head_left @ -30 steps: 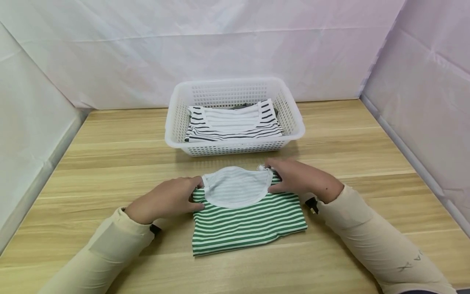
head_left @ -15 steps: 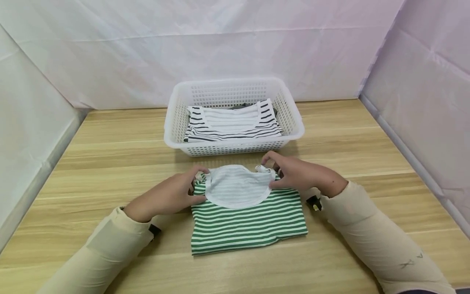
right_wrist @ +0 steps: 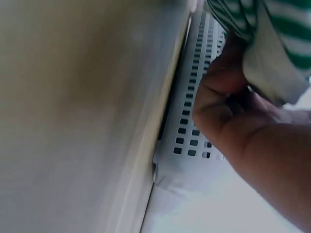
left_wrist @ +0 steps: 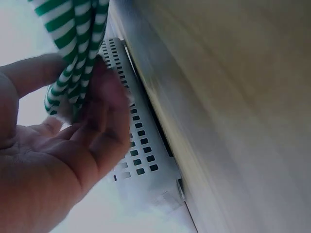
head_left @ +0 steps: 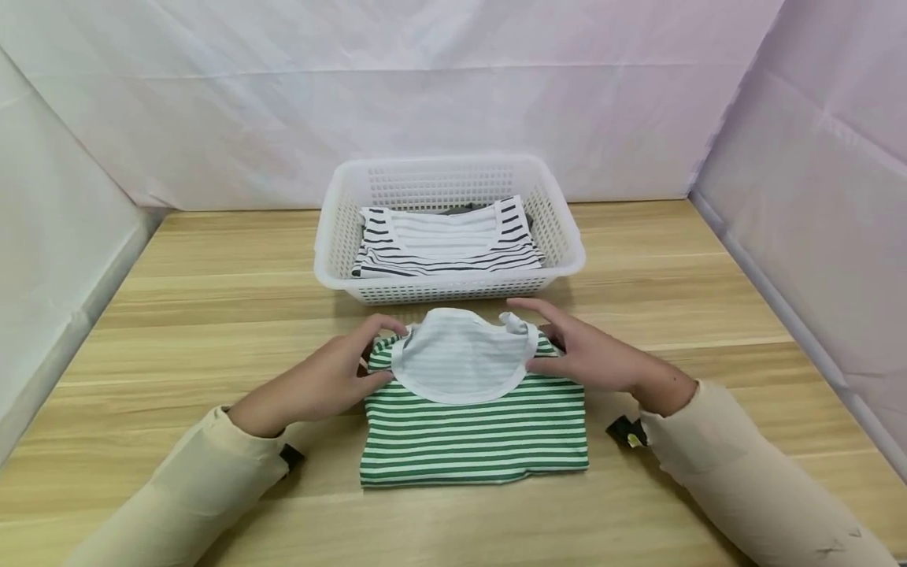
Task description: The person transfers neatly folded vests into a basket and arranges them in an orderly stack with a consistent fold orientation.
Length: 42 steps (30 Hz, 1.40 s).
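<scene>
A folded green-and-white striped shirt [head_left: 475,441] lies in front of the basket in the head view, its pale round neckline [head_left: 457,370] facing up. My left hand [head_left: 336,374] grips its upper left corner; in the left wrist view the thumb and fingers close round several layers of the striped cloth [left_wrist: 80,43]. At the upper right corner my right hand [head_left: 595,354] holds the shirt, thumb on top by the collar. Curled fingers [right_wrist: 214,104] reach under the cloth in the right wrist view, and the collar edge there stands up a little.
A white perforated basket [head_left: 453,293] stands behind the shirt, near the back wall. Inside lies a folded black-and-white striped shirt [head_left: 449,264], with dark cloth showing behind it. White sheets [head_left: 425,110] enclose the wooden table [head_left: 212,276] at the back and sides.
My left fingers have shifted up over the shirt's corner, and both hands now hold the upper corners. The collar has risen slightly toward the basket, and the shirt's lower edge lies straighter.
</scene>
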{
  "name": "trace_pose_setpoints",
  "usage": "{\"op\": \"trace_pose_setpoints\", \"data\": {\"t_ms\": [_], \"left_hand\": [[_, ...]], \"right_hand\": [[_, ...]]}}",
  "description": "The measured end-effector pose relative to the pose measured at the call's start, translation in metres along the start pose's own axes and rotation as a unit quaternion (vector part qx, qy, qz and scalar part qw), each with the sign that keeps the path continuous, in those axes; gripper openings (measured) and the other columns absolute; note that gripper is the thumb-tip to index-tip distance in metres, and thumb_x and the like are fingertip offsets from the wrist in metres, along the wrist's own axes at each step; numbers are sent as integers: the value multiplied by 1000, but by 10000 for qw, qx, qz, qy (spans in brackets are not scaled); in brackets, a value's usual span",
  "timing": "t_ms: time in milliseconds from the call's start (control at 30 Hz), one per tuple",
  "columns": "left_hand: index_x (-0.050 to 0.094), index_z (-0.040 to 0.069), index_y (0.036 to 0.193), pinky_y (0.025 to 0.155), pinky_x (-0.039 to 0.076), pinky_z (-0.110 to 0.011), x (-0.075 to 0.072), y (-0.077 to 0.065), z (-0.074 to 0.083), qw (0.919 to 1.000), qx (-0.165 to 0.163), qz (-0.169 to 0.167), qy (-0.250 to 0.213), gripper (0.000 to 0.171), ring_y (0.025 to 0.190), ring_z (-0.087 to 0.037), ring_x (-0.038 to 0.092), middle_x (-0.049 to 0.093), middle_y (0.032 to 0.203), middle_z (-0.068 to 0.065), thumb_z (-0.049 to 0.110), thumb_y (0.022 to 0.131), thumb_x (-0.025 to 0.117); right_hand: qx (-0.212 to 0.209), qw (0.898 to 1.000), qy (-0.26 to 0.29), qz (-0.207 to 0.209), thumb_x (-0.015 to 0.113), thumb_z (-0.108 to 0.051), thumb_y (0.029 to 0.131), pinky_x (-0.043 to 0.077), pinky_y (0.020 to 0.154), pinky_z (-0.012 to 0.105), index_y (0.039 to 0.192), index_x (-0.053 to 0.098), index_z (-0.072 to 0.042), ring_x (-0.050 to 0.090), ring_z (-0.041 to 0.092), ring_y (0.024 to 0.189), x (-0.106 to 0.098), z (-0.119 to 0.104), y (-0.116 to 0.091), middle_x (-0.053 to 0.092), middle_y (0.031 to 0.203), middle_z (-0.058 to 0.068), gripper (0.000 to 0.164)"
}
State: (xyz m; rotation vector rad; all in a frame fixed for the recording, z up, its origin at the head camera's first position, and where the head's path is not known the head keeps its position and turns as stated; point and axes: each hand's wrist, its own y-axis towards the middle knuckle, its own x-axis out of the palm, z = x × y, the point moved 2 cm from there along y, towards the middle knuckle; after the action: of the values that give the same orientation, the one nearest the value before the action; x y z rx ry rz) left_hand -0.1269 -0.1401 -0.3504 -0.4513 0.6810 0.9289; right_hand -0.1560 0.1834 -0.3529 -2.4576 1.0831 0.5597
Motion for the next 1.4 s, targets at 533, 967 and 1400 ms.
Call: {"op": "trace_pose_setpoints", "data": {"t_ms": [533, 967, 1400], "left_hand": [[22, 31, 145, 56, 44, -22, -30, -16, 33, 9791, 1123, 1676, 246, 82, 69, -6, 50, 51, 81, 3, 4, 82, 66], [25, 28, 145, 70, 54, -24, -95, 22, 76, 9639, 1448, 2115, -717, 68, 100, -23, 58, 39, 134, -8, -3, 89, 47], [26, 34, 142, 62, 41, -29, -133, 109, 31, 9778, -284, 2076, -100, 63, 66, -13, 48, 14, 152, 9, 1, 90, 38]], "right_hand": [[-1312, 9692, -414, 2041, 60, 4, 84, 44, 94, 26, 147, 12, -34, 38, 18, 129, -7, -53, -20, 15, 153, -7, 88], [-1594, 9461, -508, 2774, 50, 4, 88, 53, 66, 28, 146, 13, -33, 54, 22, 94, -66, -127, 6, 37, 134, 9, 78], [-850, 9340, -2083, 2776, 45, 2, 89, 23, 110, 29, 148, 5, -26, 16, 7, 138, -121, -102, 103, 15, 153, -1, 77]]}}
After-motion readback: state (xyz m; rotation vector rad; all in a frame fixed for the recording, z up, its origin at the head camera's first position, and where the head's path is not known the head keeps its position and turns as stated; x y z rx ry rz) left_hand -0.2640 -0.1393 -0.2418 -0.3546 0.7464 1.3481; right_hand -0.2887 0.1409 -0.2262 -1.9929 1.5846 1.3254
